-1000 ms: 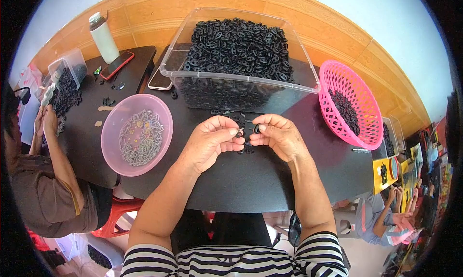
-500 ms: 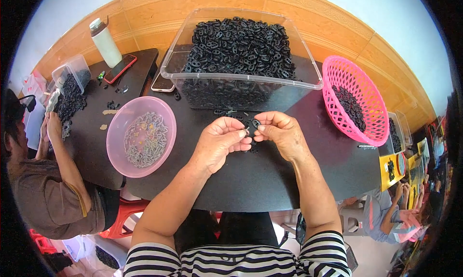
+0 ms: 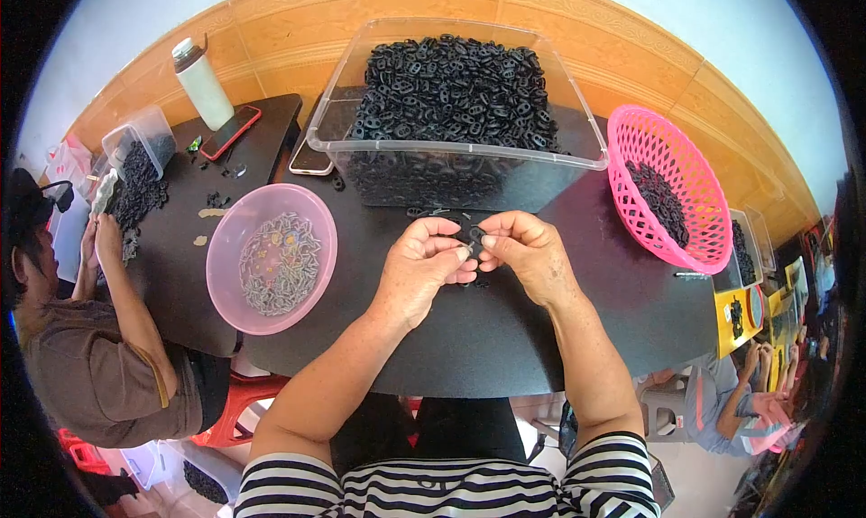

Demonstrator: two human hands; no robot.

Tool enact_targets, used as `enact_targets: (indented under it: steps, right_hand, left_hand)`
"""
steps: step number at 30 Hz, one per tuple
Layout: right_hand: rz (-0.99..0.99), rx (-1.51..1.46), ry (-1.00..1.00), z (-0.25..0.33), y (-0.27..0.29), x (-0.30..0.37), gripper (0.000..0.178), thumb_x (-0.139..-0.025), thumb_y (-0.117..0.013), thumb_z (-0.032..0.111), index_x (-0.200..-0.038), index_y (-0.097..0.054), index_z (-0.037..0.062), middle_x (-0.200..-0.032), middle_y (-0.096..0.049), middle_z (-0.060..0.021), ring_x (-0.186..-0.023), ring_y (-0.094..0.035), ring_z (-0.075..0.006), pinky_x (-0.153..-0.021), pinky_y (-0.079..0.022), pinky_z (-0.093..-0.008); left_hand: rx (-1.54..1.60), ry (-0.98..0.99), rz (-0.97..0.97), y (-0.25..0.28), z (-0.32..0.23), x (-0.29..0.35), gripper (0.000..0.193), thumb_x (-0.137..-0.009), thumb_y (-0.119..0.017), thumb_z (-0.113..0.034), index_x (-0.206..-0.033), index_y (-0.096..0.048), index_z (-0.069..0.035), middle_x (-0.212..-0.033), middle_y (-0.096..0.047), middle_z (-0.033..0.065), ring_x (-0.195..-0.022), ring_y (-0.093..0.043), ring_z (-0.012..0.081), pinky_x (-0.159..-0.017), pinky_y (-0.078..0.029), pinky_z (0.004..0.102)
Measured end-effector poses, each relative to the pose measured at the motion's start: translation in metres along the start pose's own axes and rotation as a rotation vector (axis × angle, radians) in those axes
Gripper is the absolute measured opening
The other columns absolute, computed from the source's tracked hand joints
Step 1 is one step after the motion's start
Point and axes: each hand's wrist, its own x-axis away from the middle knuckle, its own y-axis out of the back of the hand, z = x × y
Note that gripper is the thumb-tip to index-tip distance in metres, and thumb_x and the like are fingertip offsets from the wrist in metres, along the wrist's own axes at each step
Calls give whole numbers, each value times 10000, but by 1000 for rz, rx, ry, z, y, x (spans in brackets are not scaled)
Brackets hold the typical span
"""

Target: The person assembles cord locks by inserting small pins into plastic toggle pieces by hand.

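Observation:
My left hand (image 3: pixel 424 264) is closed in a pinch, its fingertips around a small pale metal piece that is mostly hidden. Facing it, my right hand (image 3: pixel 532 255) pinches a black two-holed plastic piece (image 3: pixel 476 234) between thumb and forefinger. The fingertips of both hands nearly meet just above the dark table (image 3: pixel 487 347). Behind them stands a clear plastic bin (image 3: pixel 469 148), heaped with black two-holed pieces (image 3: pixel 451 90). On the left a pink bowl (image 3: pixel 225 311) holds many small grey metal pieces (image 3: pixel 280 279).
A pink mesh basket (image 3: pixel 713 202) with black pieces stands at the right. Phones (image 3: pixel 230 133) (image 3: pixel 311 153) and a white bottle (image 3: pixel 206 90) are at the back left. One person (image 3: pixel 108 365) works at the left; others (image 3: pixel 722 410) sit far right.
My hands stay together at nearly the same spot, the fingertips shifting slightly around the small pieces. The whole view has drifted a little to the right.

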Motion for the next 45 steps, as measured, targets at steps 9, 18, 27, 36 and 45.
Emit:
enact_targets:
  steps: [9, 18, 27, 36, 45]
  right_hand:
    - [22, 20, 7, -4, -1, 0, 124, -828, -544, 26, -945, -570, -7, -828, -595, -45, -672, -568, -91, -598, -495, -217]
    - [14, 128, 21, -2, -3, 2, 138, -821, -569, 68, -947, -592, 16, -806, -601, -23, -657, -547, -71, -585, -469, -209]
    - [-13, 154, 50, -5, -7, 1, 157, -813, -573, 61, -964, -601, 28, -825, -606, -6, -678, -529, -57, -604, -452, -204]
    - [-15, 142, 31, -8, -6, 0, 152, -812, -563, 26, -957, -607, 8, -799, -605, -15, -653, -516, -65, -605, -449, -205]
    - [-17, 155, 12, -6, -7, 0, 152, -820, -554, 38, -959, -606, 6, -797, -605, -16, -652, -518, -65, -609, -452, -203]
  left_hand:
    - [2, -21, 5, 1, 3, -1, 245, -815, -532, 20, -1044, -445, -1, -853, -562, 107, -734, -596, 160, -665, -533, 289]
    - [18, -42, -3, -2, 5, -1, 273, -817, -524, 24, -1069, -419, 5, -882, -558, 125, -754, -598, 174, -686, -534, 297]
    - [55, -54, -36, 0, 5, -1, 240, -820, -535, 10, -1042, -447, -16, -881, -576, 127, -771, -609, 190, -683, -538, 310]
    - [63, -34, -26, 2, 6, -2, 232, -825, -526, 16, -1035, -427, 22, -895, -557, 144, -779, -604, 194, -700, -537, 302]
    - [30, -54, -32, 1, 7, -2, 189, -821, -533, 18, -993, -461, -10, -877, -574, 121, -769, -613, 190, -680, -542, 300]
